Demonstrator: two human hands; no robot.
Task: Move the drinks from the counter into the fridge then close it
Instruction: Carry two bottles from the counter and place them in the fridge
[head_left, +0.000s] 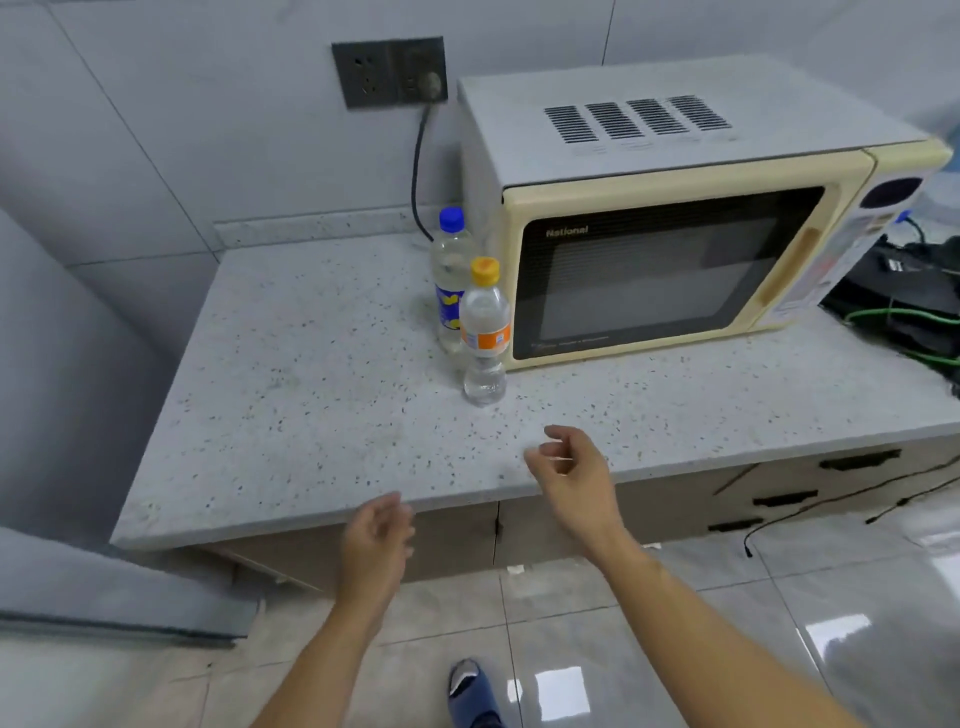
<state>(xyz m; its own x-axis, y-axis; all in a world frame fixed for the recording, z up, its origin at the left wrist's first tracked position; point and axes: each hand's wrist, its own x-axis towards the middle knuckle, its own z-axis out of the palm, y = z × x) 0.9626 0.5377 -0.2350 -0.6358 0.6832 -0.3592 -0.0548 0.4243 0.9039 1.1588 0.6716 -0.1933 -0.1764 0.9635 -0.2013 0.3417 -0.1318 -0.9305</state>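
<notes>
Two clear drink bottles stand upright on the speckled counter (291, 395), just left of the microwave. The nearer bottle (484, 332) has an orange cap and orange label. Behind it stands the bottle with a blue cap (451, 280) and a blue-and-yellow label. My right hand (569, 462) hovers over the counter's front edge, a little below the orange-capped bottle, fingers loosely curled and holding nothing. My left hand (379, 535) hangs in front of the counter edge, relaxed and holding nothing. A grey panel (78, 587) at the lower left may be the fridge; I cannot tell.
A cream microwave (675, 218) fills the counter's right half, its cord running to a wall socket (389, 73). Black gear with green cables (909, 312) lies at the far right. Drawers (779, 499) sit under the counter. A loose black cable trails over the tiled floor (675, 649).
</notes>
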